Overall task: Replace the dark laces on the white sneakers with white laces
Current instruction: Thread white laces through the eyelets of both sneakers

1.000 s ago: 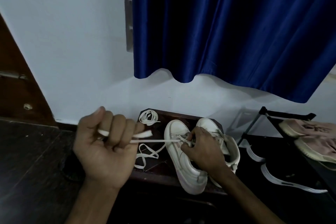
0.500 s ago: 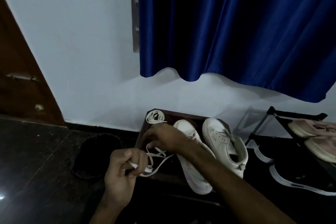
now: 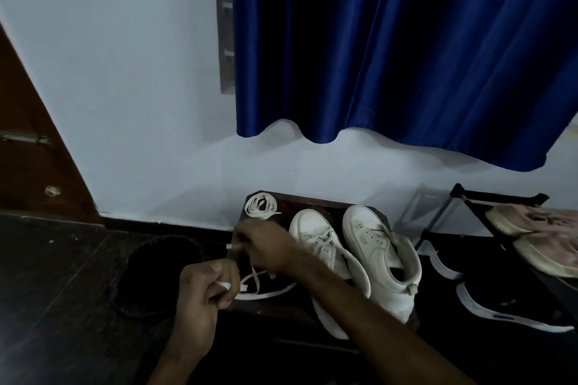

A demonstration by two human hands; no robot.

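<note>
Two white sneakers stand side by side on a dark wooden stool (image 3: 281,311): the left sneaker (image 3: 325,259) and the right sneaker (image 3: 380,255). A loose white lace (image 3: 266,292) trails from the left sneaker across the stool. My left hand (image 3: 205,289) grips one part of that lace near the stool's front left corner. My right hand (image 3: 266,247) reaches across the left sneaker and pinches the lace's tip, which sticks out to the left. A coiled white lace (image 3: 261,206) lies at the stool's back left corner.
A dark round object (image 3: 156,275) lies on the dark floor left of the stool. A black shoe rack (image 3: 463,197) at the right carries pink shoes (image 3: 541,228) and black shoes with white soles (image 3: 506,306). Blue curtain (image 3: 406,40) hangs above; a wooden door (image 3: 31,150) stands left.
My left hand has come down from its raised pull and now sits low by the stool. My right hand left the sneaker's eyelets and crossed to the left to take the lace tip.
</note>
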